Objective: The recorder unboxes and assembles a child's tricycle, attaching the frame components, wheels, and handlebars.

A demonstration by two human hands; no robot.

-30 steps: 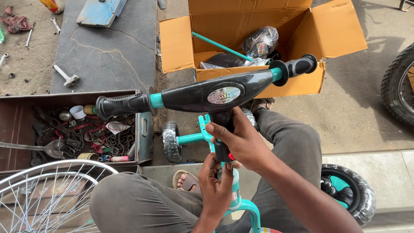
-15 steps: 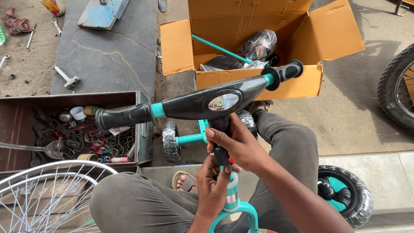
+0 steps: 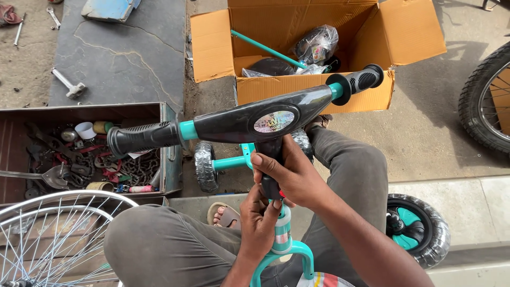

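The handlebar (image 3: 249, 119) already sits in the teal stem (image 3: 281, 236) (between the knees). The right hand (image 3: 292, 175) wraps its black post; the left hand (image 3: 257, 226) pinches the joint below. Tightening seems left; more parts wait in the box (image 3: 319, 85).

I see bare ground (image 3: 425, 127) carrying an open cardboard box (image 3: 313, 90) ahead, a metal toolbox (image 3: 164, 114) of chains and parts to its left, a grey slab (image 3: 127, 58) with a hammer (image 3: 69, 85), and a wrench (image 3: 53, 16) on dirt.
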